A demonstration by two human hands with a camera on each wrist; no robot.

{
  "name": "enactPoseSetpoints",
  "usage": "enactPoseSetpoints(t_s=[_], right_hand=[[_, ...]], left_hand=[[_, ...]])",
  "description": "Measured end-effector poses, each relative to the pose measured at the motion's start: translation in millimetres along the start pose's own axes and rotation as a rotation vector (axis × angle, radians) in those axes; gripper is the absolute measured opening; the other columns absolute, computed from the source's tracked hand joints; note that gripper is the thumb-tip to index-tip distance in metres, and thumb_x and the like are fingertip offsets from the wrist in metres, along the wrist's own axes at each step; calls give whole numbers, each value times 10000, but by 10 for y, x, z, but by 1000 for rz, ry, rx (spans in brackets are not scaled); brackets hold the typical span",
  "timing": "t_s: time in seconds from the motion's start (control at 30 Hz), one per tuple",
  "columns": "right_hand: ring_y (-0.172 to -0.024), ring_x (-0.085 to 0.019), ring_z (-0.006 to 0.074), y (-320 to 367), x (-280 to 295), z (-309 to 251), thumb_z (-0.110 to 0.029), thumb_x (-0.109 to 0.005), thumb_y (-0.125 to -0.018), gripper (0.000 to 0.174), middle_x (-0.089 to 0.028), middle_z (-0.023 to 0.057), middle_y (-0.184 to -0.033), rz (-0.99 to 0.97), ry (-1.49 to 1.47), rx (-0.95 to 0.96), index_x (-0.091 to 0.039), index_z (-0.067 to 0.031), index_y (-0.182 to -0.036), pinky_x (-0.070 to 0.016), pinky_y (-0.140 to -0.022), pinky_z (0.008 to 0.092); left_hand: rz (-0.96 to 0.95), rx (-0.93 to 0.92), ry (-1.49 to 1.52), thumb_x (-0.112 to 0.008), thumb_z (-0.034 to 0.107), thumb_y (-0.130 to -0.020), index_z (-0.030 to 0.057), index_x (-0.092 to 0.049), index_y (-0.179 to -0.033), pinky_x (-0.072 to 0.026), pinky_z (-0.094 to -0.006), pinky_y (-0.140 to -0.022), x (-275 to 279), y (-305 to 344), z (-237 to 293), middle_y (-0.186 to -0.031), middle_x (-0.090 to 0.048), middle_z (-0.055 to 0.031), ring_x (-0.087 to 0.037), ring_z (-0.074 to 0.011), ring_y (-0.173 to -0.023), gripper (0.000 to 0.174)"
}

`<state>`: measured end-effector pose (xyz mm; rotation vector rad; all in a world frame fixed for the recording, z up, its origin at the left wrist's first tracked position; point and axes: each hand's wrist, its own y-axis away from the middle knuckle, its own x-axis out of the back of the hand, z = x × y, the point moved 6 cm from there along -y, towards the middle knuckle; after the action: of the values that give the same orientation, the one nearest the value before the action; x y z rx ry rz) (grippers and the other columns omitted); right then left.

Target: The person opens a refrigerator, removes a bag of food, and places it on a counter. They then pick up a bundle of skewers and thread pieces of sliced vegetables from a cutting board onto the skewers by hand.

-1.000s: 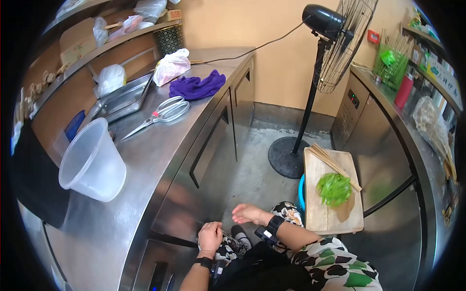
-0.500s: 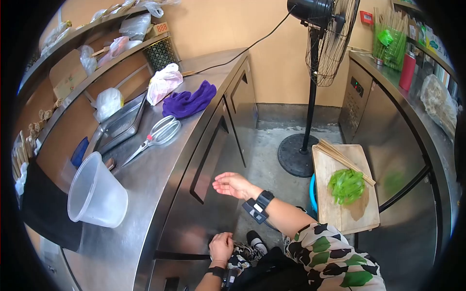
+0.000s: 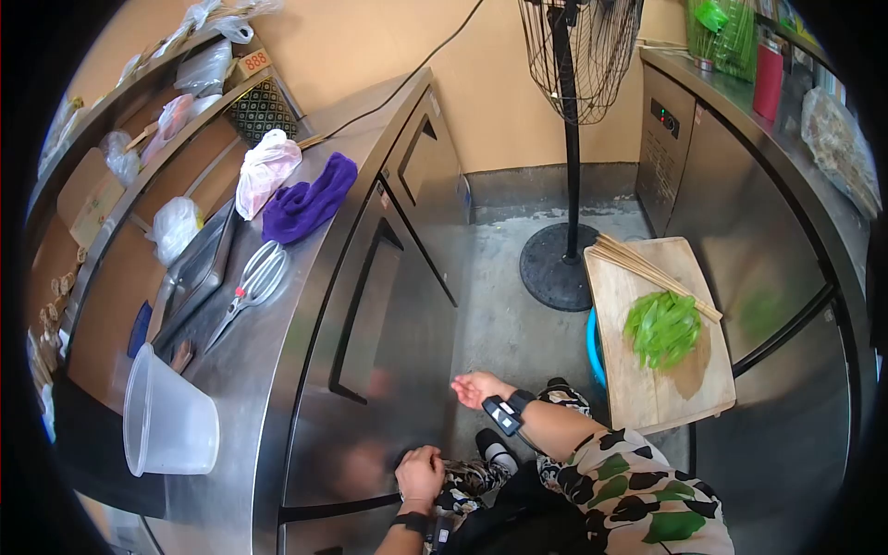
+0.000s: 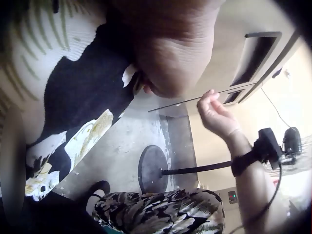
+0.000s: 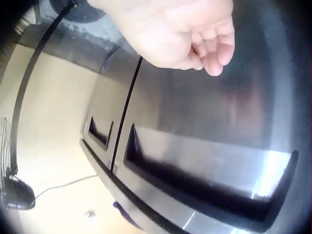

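My left hand [image 3: 421, 476] rests on the patterned trousers near the knee, fingers bent over and holding nothing. In the left wrist view the heel of that hand [image 4: 175, 63] lies close above the trouser cloth [image 4: 73, 87]; its fingers are mostly hidden. My right hand [image 3: 483, 388] hovers in front of the steel cabinet doors [image 3: 370, 370], palm turned up and fingers loosely bent. Nothing is between the fingers of the right hand [image 5: 185, 34] in the right wrist view. To the right, sliced green vegetable [image 3: 662, 329] and wooden sticks [image 3: 647, 273] lie on a cutting board [image 3: 629, 398].
On the left counter are a clear plastic tub [image 3: 176, 416], scissors [image 3: 250, 289], a purple cloth [image 3: 310, 199], a metal tray [image 3: 199, 268] and plastic bags [image 3: 268, 171]. A black standing fan [image 3: 564, 139] is ahead. A blue rim [image 3: 594, 347] shows under the board.
My right hand reached forward and left toward the cabinet, then came back lower. The left hand stayed on the knee. The head view has tilted down and turned.
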<state>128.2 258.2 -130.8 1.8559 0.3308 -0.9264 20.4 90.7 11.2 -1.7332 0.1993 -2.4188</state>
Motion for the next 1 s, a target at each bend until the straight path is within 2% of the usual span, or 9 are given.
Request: enactPoseSetpoints(t_s=[0.03, 0.1, 0.2, 0.3, 0.47, 0.57, 0.7, 0.9, 1.0], right_hand=[[-671, -582, 124, -23, 110, 39, -104, -549, -860, 37, -623, 43, -838, 49, 42, -39, -565, -74, -877, -503, -578, 260], [-741, -594, 145, -74, 93, 42, -106, -532, -867, 73, -624, 68, -889, 62, 93, 32, -561, -61, -916, -510, -633, 285], [-842, -593, 178, 317, -499, -163, -114, -518, -875, 127, -616, 104, -964, -311, -5, 194, -556, -44, -973, -501, -724, 312], [-928, -577, 223, 679, -1004, -383, -115, -519, -875, 173, -601, 139, -1015, -508, 10, 231, -552, -23, -1018, -472, -844, 343], [-1058, -536, 260, 1103, -2011, -675, -181, -538, -879, 268, -553, 172, -1109, -783, -91, 264, -486, -8, -1077, -424, -952, 368], [-1062, -521, 249, 1165, -2487, -758, -244, -556, -869, 325, -551, 151, -1112, -738, -29, 243, -480, -23, -1095, -399, -963, 373], [-1054, -509, 241, 1177, -2714, -786, -291, -565, -860, 349, -547, 127, -1095, -739, -107, 213, -489, -34, -1085, -386, -960, 372], [-1019, -533, 266, 1065, -2324, -599, -227, -546, -873, 278, -550, 144, -1059, -705, -123, 164, -499, -2, -1029, -431, -935, 378], [-963, -561, 262, 978, -1887, -707, -186, -539, -871, 214, -573, 141, -1001, -590, -187, 145, -509, 0, -973, -468, -882, 388]], left_hand=[[-7, 0, -10, -569, 132, -718, 101, -620, -754, -481, -381, -679, -9, -6, 6, -759, -634, -72, -593, -263, -734, 70], [-17, 4, -27, -569, 134, -718, 99, -619, -754, -479, -380, -679, -23, -7, 25, -758, -632, -74, -591, -263, -734, 71], [-29, 6, -60, -565, 139, -726, 101, -618, -754, -477, -379, -679, -29, -23, 43, -758, -630, -74, -589, -261, -742, 71], [-65, 23, -105, -560, 145, -735, 101, -620, -761, -476, -376, -685, -35, -12, 62, -765, -631, -74, -588, -258, -755, 79], [-77, 36, -131, -556, 160, -749, 101, -628, -779, -479, -374, -697, -42, 13, 58, -776, -635, -76, -591, -257, -762, 98], [-77, 49, -138, -555, 165, -750, 102, -630, -781, -481, -376, -693, -59, 10, 37, -776, -636, -78, -593, -258, -762, 103], [-63, 39, -145, -556, 165, -750, 101, -631, -781, -482, -379, -686, -34, 12, 50, -775, -636, -78, -594, -259, -762, 104], [-49, 12, -148, -556, 165, -744, 106, -621, -768, -480, -378, -679, -39, 53, 65, -764, -632, -70, -593, -252, -756, 91], [-93, -40, -192, -560, 170, -736, 115, -616, -763, -478, -377, -679, -53, 73, 156, -760, -629, -60, -591, -245, -757, 83]])
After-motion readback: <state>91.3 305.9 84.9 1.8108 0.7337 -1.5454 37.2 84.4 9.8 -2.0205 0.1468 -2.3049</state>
